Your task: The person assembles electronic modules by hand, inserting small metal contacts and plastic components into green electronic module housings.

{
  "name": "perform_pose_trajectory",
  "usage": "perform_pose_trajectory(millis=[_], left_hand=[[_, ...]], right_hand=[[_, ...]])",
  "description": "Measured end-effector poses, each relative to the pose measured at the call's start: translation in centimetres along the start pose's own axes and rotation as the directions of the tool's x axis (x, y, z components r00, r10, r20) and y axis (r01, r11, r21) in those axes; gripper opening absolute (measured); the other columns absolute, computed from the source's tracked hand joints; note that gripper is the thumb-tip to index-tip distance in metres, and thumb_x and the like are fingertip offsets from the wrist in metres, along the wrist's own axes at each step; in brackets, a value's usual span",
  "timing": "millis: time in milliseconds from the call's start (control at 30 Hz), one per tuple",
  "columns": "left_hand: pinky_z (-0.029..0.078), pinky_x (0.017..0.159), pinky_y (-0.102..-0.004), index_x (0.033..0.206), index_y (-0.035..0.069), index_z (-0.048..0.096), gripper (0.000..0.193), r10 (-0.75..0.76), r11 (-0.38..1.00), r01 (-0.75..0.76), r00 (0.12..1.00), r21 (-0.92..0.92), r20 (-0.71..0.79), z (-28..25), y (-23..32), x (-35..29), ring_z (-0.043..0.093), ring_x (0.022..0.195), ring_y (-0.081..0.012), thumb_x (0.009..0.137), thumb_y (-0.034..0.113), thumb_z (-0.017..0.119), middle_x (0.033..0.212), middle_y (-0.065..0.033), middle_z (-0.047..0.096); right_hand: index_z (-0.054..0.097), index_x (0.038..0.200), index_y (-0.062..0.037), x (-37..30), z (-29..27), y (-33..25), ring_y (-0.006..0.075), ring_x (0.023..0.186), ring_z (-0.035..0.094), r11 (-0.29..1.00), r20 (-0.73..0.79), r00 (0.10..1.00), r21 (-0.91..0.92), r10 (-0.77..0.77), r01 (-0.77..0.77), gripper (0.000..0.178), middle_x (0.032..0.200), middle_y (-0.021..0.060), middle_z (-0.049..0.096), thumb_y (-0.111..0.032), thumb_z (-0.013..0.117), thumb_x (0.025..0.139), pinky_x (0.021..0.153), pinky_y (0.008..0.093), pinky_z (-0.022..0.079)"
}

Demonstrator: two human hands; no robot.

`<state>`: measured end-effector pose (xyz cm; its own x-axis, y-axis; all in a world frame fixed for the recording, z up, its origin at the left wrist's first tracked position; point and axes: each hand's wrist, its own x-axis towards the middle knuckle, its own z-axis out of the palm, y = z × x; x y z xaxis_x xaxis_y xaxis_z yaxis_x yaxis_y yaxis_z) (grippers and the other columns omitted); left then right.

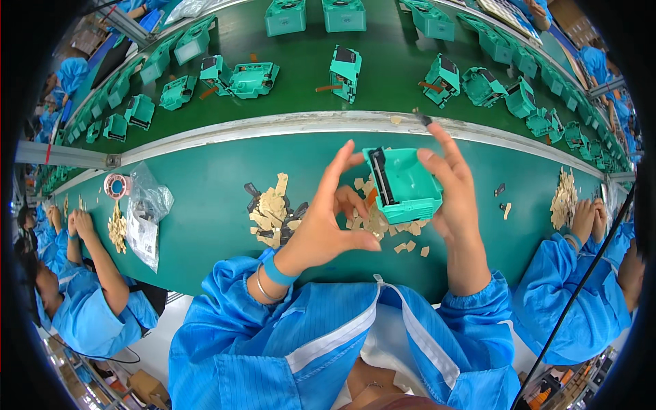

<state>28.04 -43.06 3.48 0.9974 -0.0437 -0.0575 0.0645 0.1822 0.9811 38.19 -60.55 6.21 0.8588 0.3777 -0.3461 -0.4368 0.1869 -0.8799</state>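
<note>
My right hand (pixel 451 184) grips a teal plastic housing (pixel 413 181) by its right side, above the workbench. The housing is tilted with its hollow inside showing, and a black strip (pixel 384 176) runs along its left wall. At the tip of a raised right finger is a small dark piece (pixel 424 119); I cannot tell whether the finger holds it. Just left of the housing, my left hand (pixel 328 222) has its fingers apart and is empty. Below it lie a heap of beige paper-like pieces (pixel 372 224) and, further left, a mixed pile (pixel 273 212) of beige pieces and black parts.
Past a metal rail (pixel 301 126), a green conveyor (pixel 294 75) carries rows of teal housings (pixel 345 72). A tape roll (pixel 117 186) and a clear plastic bag (pixel 147 205) lie at the left. Co-workers in blue sit on both sides, their hands (pixel 589 219) near the bench.
</note>
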Motion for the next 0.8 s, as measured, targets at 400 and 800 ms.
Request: perform_pose_trajectory(millis=[400, 800], left_hand=[[0.039, 0.098, -0.0323, 0.129, -0.001, 0.037, 0.060, -0.174, 0.924, 0.127, 0.980, -0.362, -0.101, 0.6, -0.2, 0.4, 0.049, 0.114, -0.0179, 0.085, 0.027, 0.066, 0.121, -0.0105, 0.052], [0.046, 0.092, -0.0338, 0.129, 0.002, 0.038, 0.056, -0.221, 0.807, 0.058, 0.953, -0.588, -0.209, 1.1, -1.0, 0.3, 0.055, 0.109, -0.0185, 0.081, 0.004, 0.067, 0.120, -0.0093, 0.055]], right_hand=[[0.014, 0.146, -0.0062, -0.9, -0.2, 2.9, 0.0230, 0.095, 0.060, 0.660, 0.323, 0.762, -0.381, -0.560, 0.647, 0.088, 0.111, 0.0162, 0.057, -0.016, 0.072, 0.080, 0.080, 0.0343, 0.049], [0.026, 0.140, -0.0070, -1.9, 0.9, 4.6, 0.0233, 0.107, 0.055, 0.928, 0.090, 0.924, 0.026, -0.372, 0.371, 0.076, 0.119, 0.0184, 0.050, -0.002, 0.069, 0.078, 0.084, 0.0345, 0.051]])
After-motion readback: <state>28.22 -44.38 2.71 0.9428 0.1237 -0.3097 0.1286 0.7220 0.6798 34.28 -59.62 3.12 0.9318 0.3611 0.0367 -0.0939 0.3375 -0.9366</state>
